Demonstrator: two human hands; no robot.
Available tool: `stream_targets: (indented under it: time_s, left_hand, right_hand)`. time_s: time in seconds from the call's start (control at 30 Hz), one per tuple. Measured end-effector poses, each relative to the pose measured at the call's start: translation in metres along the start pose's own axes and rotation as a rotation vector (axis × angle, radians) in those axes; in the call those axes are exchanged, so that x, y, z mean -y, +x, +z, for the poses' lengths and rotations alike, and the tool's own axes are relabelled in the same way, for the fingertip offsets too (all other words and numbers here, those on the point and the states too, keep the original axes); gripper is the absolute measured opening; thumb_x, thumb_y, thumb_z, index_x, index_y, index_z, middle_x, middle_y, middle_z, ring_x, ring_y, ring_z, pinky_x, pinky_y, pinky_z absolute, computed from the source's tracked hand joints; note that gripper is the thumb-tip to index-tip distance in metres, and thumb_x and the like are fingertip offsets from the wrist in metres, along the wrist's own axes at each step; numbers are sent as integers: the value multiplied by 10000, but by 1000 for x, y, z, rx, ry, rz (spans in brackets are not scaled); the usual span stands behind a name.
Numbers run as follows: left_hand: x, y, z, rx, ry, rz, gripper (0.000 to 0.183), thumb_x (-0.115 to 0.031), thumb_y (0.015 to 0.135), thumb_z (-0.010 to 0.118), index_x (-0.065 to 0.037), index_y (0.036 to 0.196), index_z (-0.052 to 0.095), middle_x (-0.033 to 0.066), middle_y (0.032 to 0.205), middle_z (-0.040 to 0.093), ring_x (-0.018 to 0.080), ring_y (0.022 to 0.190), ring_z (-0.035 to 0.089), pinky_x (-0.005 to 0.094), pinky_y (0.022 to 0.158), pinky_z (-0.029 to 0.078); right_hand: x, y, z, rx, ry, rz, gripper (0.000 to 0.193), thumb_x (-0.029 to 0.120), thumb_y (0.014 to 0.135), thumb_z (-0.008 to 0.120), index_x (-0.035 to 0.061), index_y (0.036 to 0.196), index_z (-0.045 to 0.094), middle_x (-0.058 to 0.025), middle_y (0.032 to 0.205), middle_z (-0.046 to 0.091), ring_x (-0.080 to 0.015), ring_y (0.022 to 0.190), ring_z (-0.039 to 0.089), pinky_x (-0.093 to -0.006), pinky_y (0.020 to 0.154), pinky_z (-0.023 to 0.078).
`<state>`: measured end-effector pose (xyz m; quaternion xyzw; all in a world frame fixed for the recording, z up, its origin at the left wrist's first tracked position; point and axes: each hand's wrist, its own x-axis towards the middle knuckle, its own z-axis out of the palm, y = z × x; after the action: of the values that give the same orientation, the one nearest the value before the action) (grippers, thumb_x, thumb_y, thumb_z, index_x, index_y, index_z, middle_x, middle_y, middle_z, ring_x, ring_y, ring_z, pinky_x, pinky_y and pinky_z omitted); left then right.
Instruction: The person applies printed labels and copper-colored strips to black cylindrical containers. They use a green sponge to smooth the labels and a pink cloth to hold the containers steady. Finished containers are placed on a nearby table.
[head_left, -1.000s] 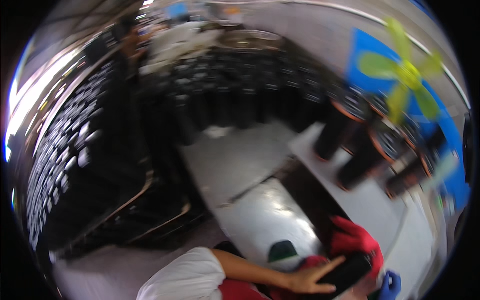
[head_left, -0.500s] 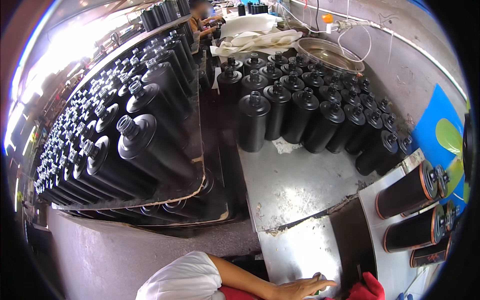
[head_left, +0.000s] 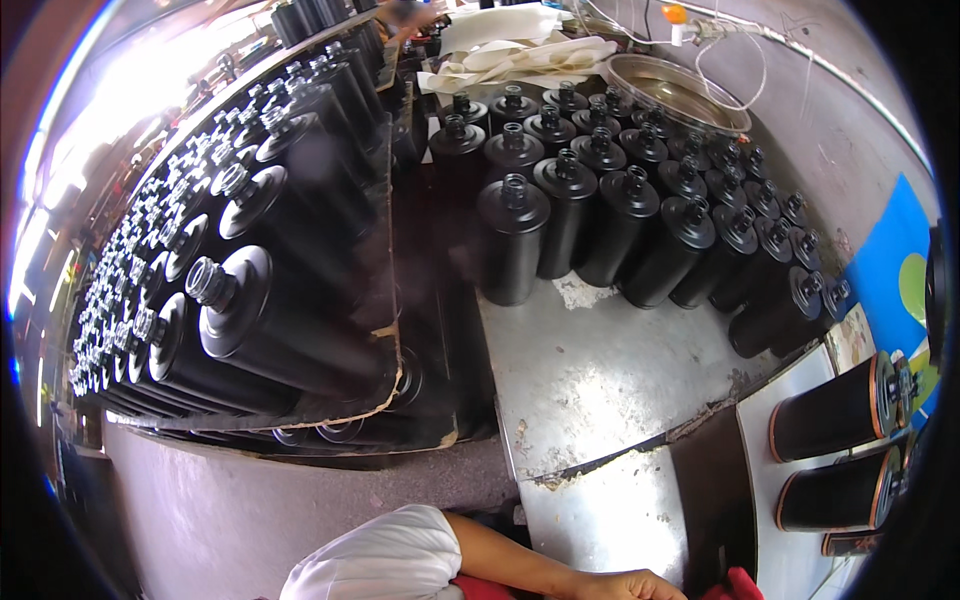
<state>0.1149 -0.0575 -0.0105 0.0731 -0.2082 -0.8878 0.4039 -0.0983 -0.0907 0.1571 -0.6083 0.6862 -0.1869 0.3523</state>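
Observation:
My left arm, in a white sleeve (head_left: 375,555), reaches in from the lower edge. My left hand (head_left: 635,586) is low over the near metal tabletop (head_left: 610,515), its fingers curled and partly cut off by the picture's edge. What it holds, if anything, is hidden. Red cloth (head_left: 737,586) shows just right of it; my right hand is out of sight. Beyond the hand, several matte black bottles (head_left: 513,245) with clear glass necks stand upright in rows on the metal table (head_left: 560,385).
On my left, a board (head_left: 385,400) carries many more black bottles (head_left: 265,300), with another loaded board below. At right, black bottles with copper-coloured rims (head_left: 835,408) rest on a white surface (head_left: 755,450). A round pan (head_left: 680,93) and pale sheets (head_left: 520,65) lie at the back.
My left hand has moved lower and slightly right, and its outstretched fingers are now curled. The view has shifted a little, and the red cloth shows less.

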Motion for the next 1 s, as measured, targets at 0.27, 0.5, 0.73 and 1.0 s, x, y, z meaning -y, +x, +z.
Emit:
stream_targets:
  time_s: [0.27, 0.5, 0.73, 1.0]
  left_hand:
    - [20, 17, 18, 242, -166, -7, 351, -117, 963, 473, -5, 1295, 482, 74, 1076, 642, 104, 865, 609, 222, 701, 501]
    - [40, 17, 9, 366, -307, 104, 368, -91, 963, 460, 28, 1311, 447, 86, 1162, 610, 131, 1029, 573, 270, 861, 474]
    - [29, 19, 2, 462, -266, 161, 365, -70, 959, 460, 39, 1307, 442, 97, 1189, 594, 151, 1099, 540, 300, 935, 436]
    - [14, 12, -3, 332, -261, 96, 358, -65, 947, 487, 42, 1288, 463, 98, 1178, 601, 158, 1088, 549, 305, 938, 434]
  right_hand:
    - [-30, 10, 53, 656, 365, -14, 329, 129, 841, 640, -21, 1129, 591, -118, 1100, 616, -193, 1000, 561, -302, 897, 434]
    - [-61, 13, 54, 732, 439, 137, 292, 182, 815, 702, -7, 1026, 630, -93, 1117, 610, -183, 1045, 550, -318, 930, 424]
    - [-58, 18, 62, 791, 479, 12, 336, 183, 824, 693, 3, 1084, 578, -72, 1127, 587, -158, 1050, 533, -291, 929, 410]
    - [-33, 24, 69, 778, 331, -48, 244, 48, 836, 638, 9, 1066, 567, -69, 1076, 601, -138, 986, 554, -270, 879, 437]
